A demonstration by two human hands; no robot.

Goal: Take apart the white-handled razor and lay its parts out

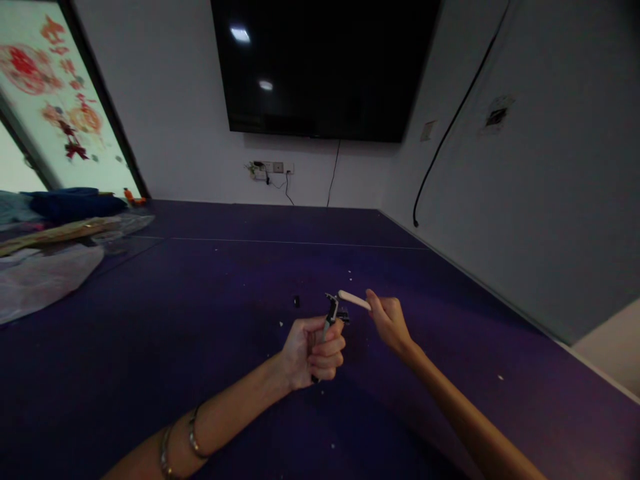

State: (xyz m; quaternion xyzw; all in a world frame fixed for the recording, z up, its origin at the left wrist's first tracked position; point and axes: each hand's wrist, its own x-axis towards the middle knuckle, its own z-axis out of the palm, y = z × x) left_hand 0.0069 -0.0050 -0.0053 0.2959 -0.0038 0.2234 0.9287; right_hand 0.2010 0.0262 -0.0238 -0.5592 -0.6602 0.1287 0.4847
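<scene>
My left hand (316,352) is wrapped round a slim grey-and-black handled tool (330,316), held upright with its angled dark head above the fist. A second dark part (343,315) juts out beside that head, close to my fingertips; its kind is too small to make out. In a pinch, my right hand (389,321) grips a pale, round-ended stick (355,300). The stick's tip points left and reaches very close to the tool's head; whether they touch I cannot tell. A small black piece (297,301) lies on the purple floor covering (225,373) left of the tool.
Small white bits are scattered over the floor. At the left lie clear plastic sheeting (55,277) and dark blue cloth (75,203). A large television (325,67) hangs on the far wall above sockets (278,167). One black cable (450,127) dangles along the right wall.
</scene>
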